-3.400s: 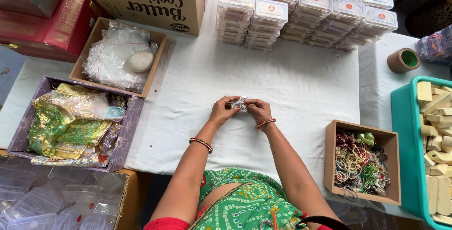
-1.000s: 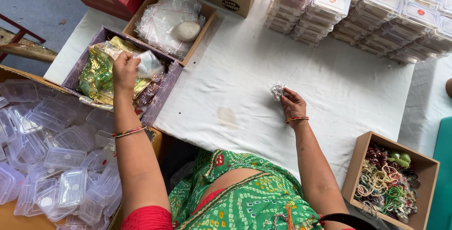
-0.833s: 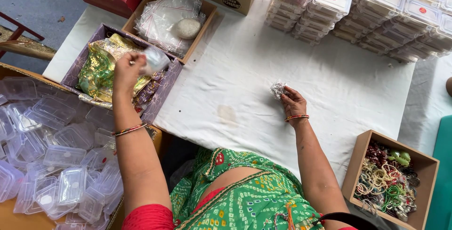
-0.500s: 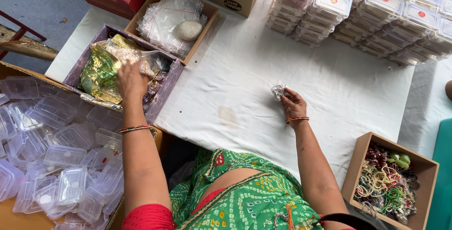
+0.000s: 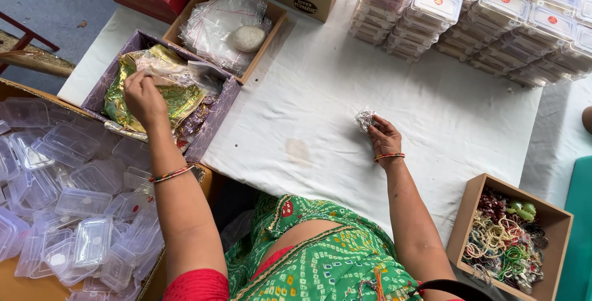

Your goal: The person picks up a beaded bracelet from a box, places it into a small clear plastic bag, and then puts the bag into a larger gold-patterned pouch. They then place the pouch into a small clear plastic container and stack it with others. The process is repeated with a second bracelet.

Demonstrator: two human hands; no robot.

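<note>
Now reaching left, a person seated at a white-clothed table (image 5: 382, 79) dips the left hand (image 5: 143, 94) into a purple box (image 5: 217, 111) of gold and green foil pouches (image 5: 176, 94), fingers pinched on a clear plastic sleeve; 3.4 seconds ago both hands met at the table's centre. That suggests a fresh wrapper is being fetched. Her right hand (image 5: 383, 136) rests mid-table, fingers curled over a small crinkled packet (image 5: 364, 119), its contents too small to make out. Stacked lidded plastic boxes (image 5: 487, 11) line the far edge; empty clear containers (image 5: 68, 196) fill a carton at near left. A tray of beaded bangles (image 5: 505, 245) sits near right, partly cut off.
</note>
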